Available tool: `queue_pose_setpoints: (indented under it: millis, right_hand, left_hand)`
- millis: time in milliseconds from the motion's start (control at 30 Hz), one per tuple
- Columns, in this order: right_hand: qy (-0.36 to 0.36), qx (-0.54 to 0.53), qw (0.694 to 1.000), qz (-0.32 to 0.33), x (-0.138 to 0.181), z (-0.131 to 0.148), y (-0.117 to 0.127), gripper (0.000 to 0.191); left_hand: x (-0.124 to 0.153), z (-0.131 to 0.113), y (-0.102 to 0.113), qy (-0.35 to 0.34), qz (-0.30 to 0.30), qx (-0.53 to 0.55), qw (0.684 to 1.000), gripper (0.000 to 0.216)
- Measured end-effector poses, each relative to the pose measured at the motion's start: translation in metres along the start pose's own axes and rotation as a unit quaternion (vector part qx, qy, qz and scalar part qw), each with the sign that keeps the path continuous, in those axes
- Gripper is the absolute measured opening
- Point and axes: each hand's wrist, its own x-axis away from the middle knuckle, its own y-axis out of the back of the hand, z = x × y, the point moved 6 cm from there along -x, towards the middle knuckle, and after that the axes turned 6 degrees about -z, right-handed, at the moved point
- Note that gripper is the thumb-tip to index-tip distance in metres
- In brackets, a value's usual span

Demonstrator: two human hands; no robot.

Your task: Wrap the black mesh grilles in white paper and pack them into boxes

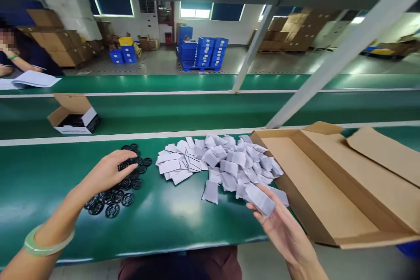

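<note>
Over a heap of black round openwork plastic pieces (113, 210), my left hand (110, 168) reaches in from the left, thumb and fingers apart. Some black pieces show between its fingertips, but I see none gripped. My right hand (282, 227) is closed on a small white packet (260, 200), palm turned up, by the front edge of a pile of similar white packets (229, 166). Left of that pile, flat white paper slips or cards (175, 164) lie spread over one another. Between the hands is green table surface (170, 223).
An open shallow cardboard box (321, 183) stands on the right, against the packet pile. Behind the white rail, a small open carton (75, 116) holds dark items. A slanted white post (321, 65) crosses the right side. Another person (26, 54) sits at the far left.
</note>
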Motion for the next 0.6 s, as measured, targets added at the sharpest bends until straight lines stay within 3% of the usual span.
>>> queue_pose_setpoints:
  millis: [100, 200, 300, 367, 433, 500, 600]
  right_hand:
    - [-0.071, -0.009, 0.996, 0.051, -0.015, -0.014, -0.065, 0.046]
    - [-0.11, -0.04, 0.991, 0.064, -0.031, -0.024, -0.115, 0.042]
    - [-0.13, -0.079, 0.988, 0.026, -0.047, -0.028, -0.143, 0.04]
    - [-0.145, -0.088, 0.985, -0.013, -0.056, -0.029, -0.148, 0.04]
    - [-0.166, -0.074, 0.982, -0.058, -0.063, -0.03, -0.144, 0.044]
    - [-0.185, -0.048, 0.977, -0.091, -0.071, -0.029, -0.137, 0.047]
    - [-0.187, -0.004, 0.978, -0.089, -0.088, -0.025, -0.132, 0.051]
  left_hand:
    - [0.005, -0.008, -0.025, -0.019, 0.024, 0.002, 1.0, 0.041]
    - [-0.007, -0.038, -0.07, -0.06, 0.072, 0.012, 0.996, 0.034]
    - [-0.024, -0.067, -0.115, -0.092, 0.13, -0.04, 0.987, 0.035]
    - [-0.032, -0.076, -0.128, -0.096, 0.158, -0.058, 0.981, 0.038]
    - [-0.036, -0.075, -0.124, -0.085, 0.171, -0.031, 0.981, 0.031]
    - [-0.038, -0.063, -0.103, -0.058, 0.162, 0.032, 0.985, 0.023]
    - [-0.041, -0.021, -0.061, 0.001, 0.112, 0.103, 0.988, 0.022]
